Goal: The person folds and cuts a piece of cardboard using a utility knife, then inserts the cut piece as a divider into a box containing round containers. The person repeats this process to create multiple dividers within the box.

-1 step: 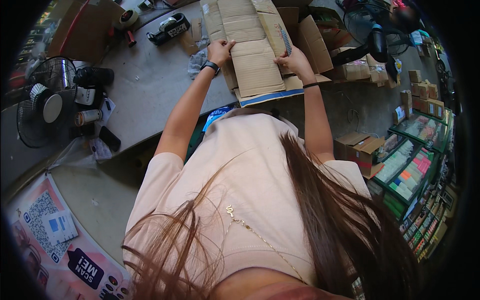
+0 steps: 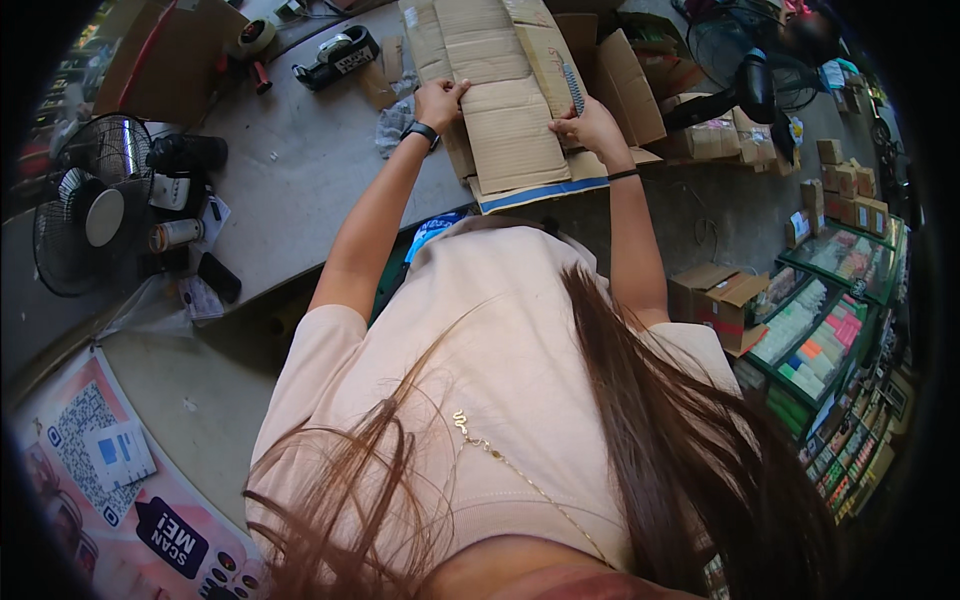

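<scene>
A folded piece of brown cardboard point(image 2: 500, 95) lies over the far edge of the table, with creases running across it. My left hand point(image 2: 438, 103) grips its left edge, thumb on top. Against its right side is my right hand point(image 2: 592, 128), fingers closed and thumb resting near the cardboard. From that hand sticks up a slim blue-grey ribbed strip point(image 2: 573, 88); its lower end is hidden by my fingers. Beneath the cardboard, another sheet shows a blue-striped edge point(image 2: 545, 195).
A black tape dispenser point(image 2: 337, 58) stands left of the cardboard, beside crumpled clear plastic point(image 2: 395, 128). An open carton point(image 2: 625, 85) sits to the right. A fan point(image 2: 95, 205) and a phone point(image 2: 219, 277) are at the far left. Glass display cases point(image 2: 815, 330) stand at the right.
My right hand and the ribbed strip have shifted very slightly down and to the right. The left hand and the cardboard look the same.
</scene>
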`<action>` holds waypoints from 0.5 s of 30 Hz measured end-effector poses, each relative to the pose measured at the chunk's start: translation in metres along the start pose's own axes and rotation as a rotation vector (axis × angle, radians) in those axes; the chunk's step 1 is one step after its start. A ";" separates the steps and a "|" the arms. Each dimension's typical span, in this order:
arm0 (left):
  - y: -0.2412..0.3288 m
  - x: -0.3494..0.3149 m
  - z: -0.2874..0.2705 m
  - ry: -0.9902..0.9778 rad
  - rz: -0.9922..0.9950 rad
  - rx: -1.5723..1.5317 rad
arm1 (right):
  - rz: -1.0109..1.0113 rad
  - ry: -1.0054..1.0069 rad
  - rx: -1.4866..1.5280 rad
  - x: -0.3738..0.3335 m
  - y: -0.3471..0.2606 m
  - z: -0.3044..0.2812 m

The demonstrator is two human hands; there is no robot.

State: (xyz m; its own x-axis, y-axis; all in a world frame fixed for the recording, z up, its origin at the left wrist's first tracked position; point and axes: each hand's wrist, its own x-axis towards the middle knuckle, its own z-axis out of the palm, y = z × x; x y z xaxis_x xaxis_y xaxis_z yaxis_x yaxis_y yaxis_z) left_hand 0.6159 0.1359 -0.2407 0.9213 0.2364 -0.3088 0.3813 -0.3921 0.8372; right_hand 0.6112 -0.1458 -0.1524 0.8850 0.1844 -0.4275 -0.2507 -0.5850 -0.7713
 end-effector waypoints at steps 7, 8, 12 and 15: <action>-0.010 0.015 0.005 0.032 0.022 -0.044 | 0.001 0.039 0.165 0.007 0.024 0.007; -0.009 0.013 0.004 0.035 0.013 -0.032 | 0.007 0.044 0.197 0.006 0.022 0.008; -0.013 0.014 0.003 0.085 0.009 -0.010 | 0.022 0.026 0.298 0.003 0.020 0.008; -0.015 0.014 0.004 0.125 0.045 0.012 | 0.016 0.018 0.303 0.004 0.020 0.008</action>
State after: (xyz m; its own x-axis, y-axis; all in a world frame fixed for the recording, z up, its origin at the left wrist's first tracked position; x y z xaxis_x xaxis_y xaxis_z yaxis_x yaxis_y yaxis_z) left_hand 0.6235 0.1419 -0.2597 0.9211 0.3268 -0.2115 0.3409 -0.4152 0.8434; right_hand 0.6066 -0.1506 -0.1736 0.8861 0.1618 -0.4344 -0.3677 -0.3254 -0.8712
